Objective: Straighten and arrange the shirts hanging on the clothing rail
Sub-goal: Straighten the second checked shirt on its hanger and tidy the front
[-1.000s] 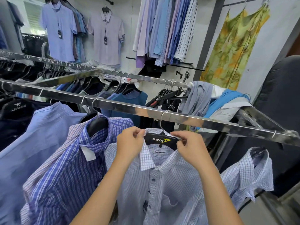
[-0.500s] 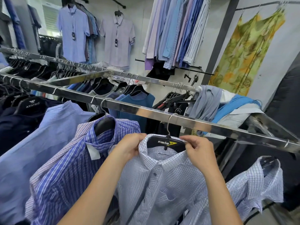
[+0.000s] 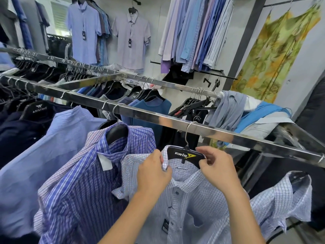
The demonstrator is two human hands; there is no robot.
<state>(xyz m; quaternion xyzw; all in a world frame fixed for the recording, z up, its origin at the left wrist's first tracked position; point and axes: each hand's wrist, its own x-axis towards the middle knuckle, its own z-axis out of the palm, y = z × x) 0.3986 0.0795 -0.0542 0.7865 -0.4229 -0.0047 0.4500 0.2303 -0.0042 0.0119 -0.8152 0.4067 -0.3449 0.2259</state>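
- Since half a second ago your left grip [image 3: 153,173] has shifted from resting on the collar to pinching its edge; the right grip [image 3: 219,169] has stayed at the hanger's other end.
- Head view: left grip thumb and fingers curl round the collar of the white checked shirt [image 3: 184,199], just left of the black hanger [image 3: 184,154].
- Right grip pinches the hanger's right end, fingers curled, collar touching underneath.
- Checked shirt hangs front-facing and buttoned, with the hanger's wire hook [image 3: 188,132] over the steel rail [image 3: 158,117].
- Blue plaid shirt [image 3: 88,182] hangs just beside it on your left, tilted, overlapping the checked shirt's shoulder.
- Pale blue shirt [image 3: 44,155] further left, touching the plaid one.
- Second checked shirt [image 3: 290,199] on your right, apart from the held one, sagging low.
- Heap of grey and blue garments [image 3: 246,117] is draped over the rail's far right end.
- Short-sleeved shirts [image 3: 84,29] hang on the wall behind; yellow-green dress [image 3: 274,55] at right.
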